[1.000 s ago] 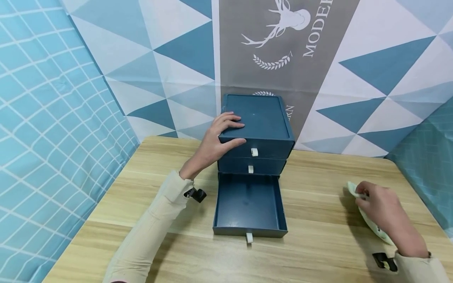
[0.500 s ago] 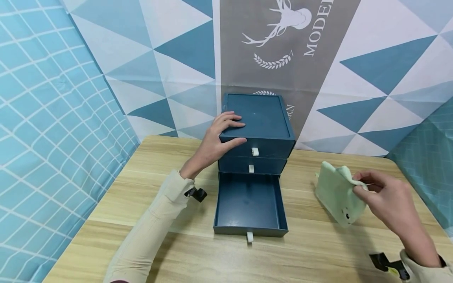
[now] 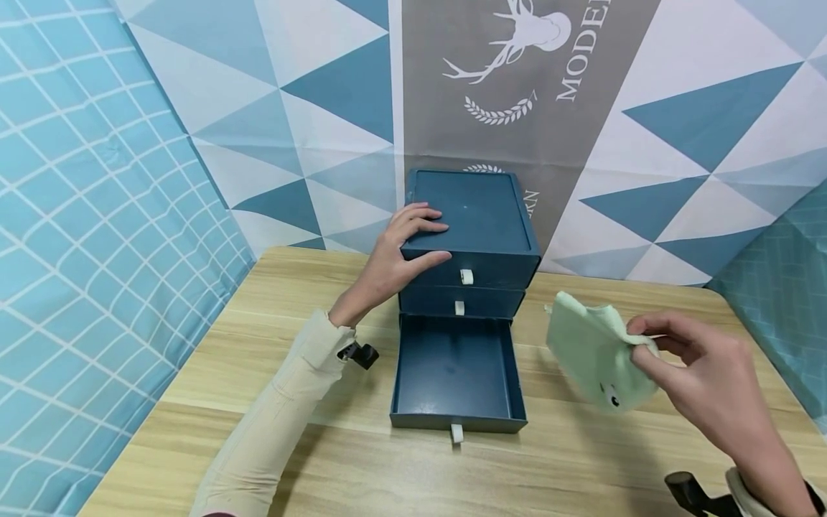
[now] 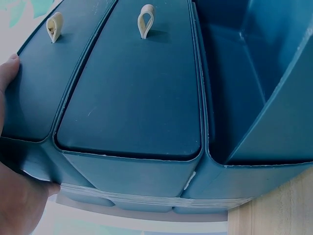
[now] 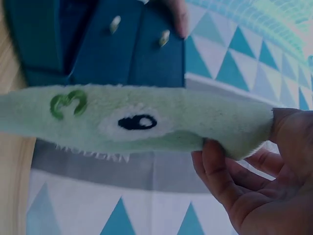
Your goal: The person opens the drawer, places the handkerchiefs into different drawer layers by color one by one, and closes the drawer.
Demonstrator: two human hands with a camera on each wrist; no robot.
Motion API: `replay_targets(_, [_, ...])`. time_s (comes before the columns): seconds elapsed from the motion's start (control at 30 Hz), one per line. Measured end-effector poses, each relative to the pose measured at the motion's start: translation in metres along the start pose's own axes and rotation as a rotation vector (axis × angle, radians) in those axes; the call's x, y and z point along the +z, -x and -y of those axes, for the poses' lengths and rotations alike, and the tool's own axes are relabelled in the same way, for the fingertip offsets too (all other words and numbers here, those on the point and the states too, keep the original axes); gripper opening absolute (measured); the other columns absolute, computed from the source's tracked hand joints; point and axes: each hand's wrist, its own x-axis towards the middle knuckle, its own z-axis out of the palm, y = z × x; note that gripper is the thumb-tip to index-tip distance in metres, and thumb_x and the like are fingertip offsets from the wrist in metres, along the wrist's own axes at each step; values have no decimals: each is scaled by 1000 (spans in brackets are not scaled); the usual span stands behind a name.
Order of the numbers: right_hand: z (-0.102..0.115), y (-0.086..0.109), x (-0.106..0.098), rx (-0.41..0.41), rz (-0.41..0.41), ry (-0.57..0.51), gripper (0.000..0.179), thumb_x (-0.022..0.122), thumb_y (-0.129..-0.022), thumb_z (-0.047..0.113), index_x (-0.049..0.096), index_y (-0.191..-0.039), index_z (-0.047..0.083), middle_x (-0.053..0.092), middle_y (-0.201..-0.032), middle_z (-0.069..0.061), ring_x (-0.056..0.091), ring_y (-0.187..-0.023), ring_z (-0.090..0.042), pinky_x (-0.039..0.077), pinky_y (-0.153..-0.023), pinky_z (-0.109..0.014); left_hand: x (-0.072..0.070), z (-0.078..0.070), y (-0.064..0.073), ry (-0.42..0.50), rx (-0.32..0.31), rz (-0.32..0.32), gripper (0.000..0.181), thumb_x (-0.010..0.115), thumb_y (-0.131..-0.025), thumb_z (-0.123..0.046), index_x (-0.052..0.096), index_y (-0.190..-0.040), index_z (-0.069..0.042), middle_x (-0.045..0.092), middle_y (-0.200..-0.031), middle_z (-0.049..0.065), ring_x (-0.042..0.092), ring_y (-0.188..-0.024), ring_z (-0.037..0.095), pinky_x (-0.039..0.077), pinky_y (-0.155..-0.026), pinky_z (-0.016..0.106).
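A dark blue drawer unit point(image 3: 468, 215) stands against the back wall, with its bottom drawer point(image 3: 452, 373) pulled out and nothing visible inside. My left hand point(image 3: 400, 248) rests on the unit's top left corner, fingers lying on top and thumb along the front edge. Right of the unit, my right hand point(image 3: 704, 366) pinches one edge of a light green fuzzy towel point(image 3: 591, 352) and holds it above the table. An embroidered black-and-white eye point(image 5: 138, 122) shows on the towel in the right wrist view, beside a curly green mark point(image 5: 68, 104).
The two upper drawers are closed, each with a white pull loop point(image 4: 145, 20). Another loop point(image 3: 457, 433) hangs from the open drawer's front. The wooden table point(image 3: 310, 459) meets a patterned backdrop point(image 3: 336, 86) behind and a blue checked sheet point(image 3: 84, 215) at left.
My right hand has lifted the green towel off the table and carried it left toward the drawer unit. The towel now hangs spread out. My left hand stays where it was.
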Motion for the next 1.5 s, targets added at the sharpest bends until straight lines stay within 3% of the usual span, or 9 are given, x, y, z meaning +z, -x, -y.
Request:
replay_targets(0.27, [33,-1,10,-104,51,-153,36,64,-76,-26,70,-97,3,69,-100,2,66,-91,-7,51,-80,-12,-1,0,1,-5,2,-4,35,75,-87,-1,67,-120,5,51,-139,25,31,-142,39,18,-119,47])
replay_targets(0.6, [52,-5,48,-105,90,-333,34,63,-79,-24,70,-99,3,69,-102,-5,66,-92,-13,55,-78,-18,0,4,0,10,-3,-6,35,74,-87,-1,66,-120,6,52,-139,25,31,-142,38,18,-119,48])
replay_targets(0.8, [54,-5,74,-84,125,-424,32,62,-81,-22,68,-97,5,68,-100,-7,67,-90,-15,56,-77,-21,5,32,1,-13,4,-12,36,77,-88,-11,69,-123,-6,53,-142,11,30,-144,22,18,-120,45])
replay_targets(0.9, [54,-4,86,-55,143,-457,31,62,-82,-21,68,-97,6,68,-101,-7,68,-89,-17,56,-78,-22,3,23,1,-6,0,-11,35,76,-89,-10,69,-123,-4,53,-141,14,31,-144,23,19,-119,45])
replay_targets(1.03, [51,-4,101,-7,166,-503,28,62,-84,-18,68,-97,6,67,-101,-9,68,-90,-19,56,-77,-24,0,1,1,19,-6,-8,34,74,-87,0,66,-120,6,52,-139,25,31,-142,37,18,-119,49])
replay_targets(1.23, [46,-2,118,63,184,-602,19,62,-87,-14,68,-96,1,66,-102,-16,67,-86,-20,57,-74,-26,0,1,0,19,3,-9,34,74,-87,0,66,-120,6,52,-139,25,30,-142,38,17,-119,47])
replay_targets(1.4, [41,-3,130,226,229,-666,10,65,-90,-5,67,-100,-4,67,-103,-13,67,-86,-22,57,-77,-27,0,2,0,17,-2,-8,34,74,-87,0,66,-120,6,52,-139,25,30,-142,39,17,-120,46])
replay_targets(1.5, [34,-4,138,323,259,-685,14,68,-91,1,66,-104,-6,66,-103,-11,66,-89,-22,56,-80,-27,0,2,0,14,-8,-8,34,74,-87,0,66,-120,6,52,-139,25,30,-142,39,18,-120,45])
